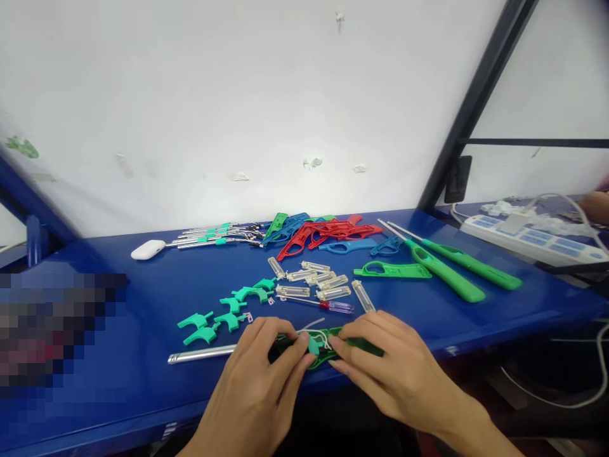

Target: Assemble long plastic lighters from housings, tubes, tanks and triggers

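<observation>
Near the table's front edge, a green lighter handle half (318, 363) lies open side up between my hands. My left hand (264, 371) is closed around its left part, thumb and forefinger against a teal trigger (314, 346) set in the shell. A metal lighter tube (202, 354) sticks out to the left from beneath that hand. My right hand (399, 365) grips the right part of the shell, its fingertips at thin white wires (320, 332). My fingers hide much of the shell's inside.
Loose teal triggers (231, 320) lie left of centre, with clear fuel tanks (328, 279) and a screwdriver (337, 307) in the middle. Behind are red handle halves (328, 235), metal tubes (204, 240) and a white case (148, 249). Two green lighters (450, 273) and a power strip (533, 240) are right.
</observation>
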The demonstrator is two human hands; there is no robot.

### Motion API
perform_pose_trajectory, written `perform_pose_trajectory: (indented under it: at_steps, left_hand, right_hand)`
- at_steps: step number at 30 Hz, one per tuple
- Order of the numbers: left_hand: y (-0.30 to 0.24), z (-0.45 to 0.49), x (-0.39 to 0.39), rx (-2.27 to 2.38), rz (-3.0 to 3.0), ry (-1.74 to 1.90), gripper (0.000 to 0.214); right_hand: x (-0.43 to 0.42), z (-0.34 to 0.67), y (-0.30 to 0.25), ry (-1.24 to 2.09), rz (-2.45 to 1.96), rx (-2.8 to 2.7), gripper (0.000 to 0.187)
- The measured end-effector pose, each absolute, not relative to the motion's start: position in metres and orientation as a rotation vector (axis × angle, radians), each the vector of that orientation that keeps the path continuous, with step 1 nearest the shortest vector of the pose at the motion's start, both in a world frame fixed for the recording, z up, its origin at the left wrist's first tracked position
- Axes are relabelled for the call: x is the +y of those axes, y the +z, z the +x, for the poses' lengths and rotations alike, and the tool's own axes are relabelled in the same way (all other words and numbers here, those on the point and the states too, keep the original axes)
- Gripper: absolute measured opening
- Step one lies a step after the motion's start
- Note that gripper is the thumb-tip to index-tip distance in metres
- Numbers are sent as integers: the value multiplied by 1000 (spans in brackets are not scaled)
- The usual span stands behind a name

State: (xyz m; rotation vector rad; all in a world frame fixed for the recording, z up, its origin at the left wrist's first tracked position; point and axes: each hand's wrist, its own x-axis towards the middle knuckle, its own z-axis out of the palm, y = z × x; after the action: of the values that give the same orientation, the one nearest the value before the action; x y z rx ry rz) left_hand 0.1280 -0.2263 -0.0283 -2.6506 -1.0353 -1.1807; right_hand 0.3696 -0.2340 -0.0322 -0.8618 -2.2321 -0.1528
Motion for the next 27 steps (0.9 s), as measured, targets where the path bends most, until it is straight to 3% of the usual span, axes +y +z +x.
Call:
perform_pose_trajectory:
  at_steps: [6, 16, 23, 27]
  left_hand:
    - [-27, 128, -226, -990, -2622, -1151, 20]
    - [-21, 115, -219, -1079, -2502, -1239, 25]
    - [11, 75, -177, -1491, -2526, -684, 31]
    - [24, 63, -170, -1586, -2616, -536, 26]
  right_hand:
    - [-227, 380, -19, -128, -968, -2048, 16]
    - [-178, 395, 6, -224, -1152, -2505, 23]
    - [-168, 387, 24, -225, -1159, -2617, 8]
    - [-169, 383, 30, -238, -1175, -2640, 12]
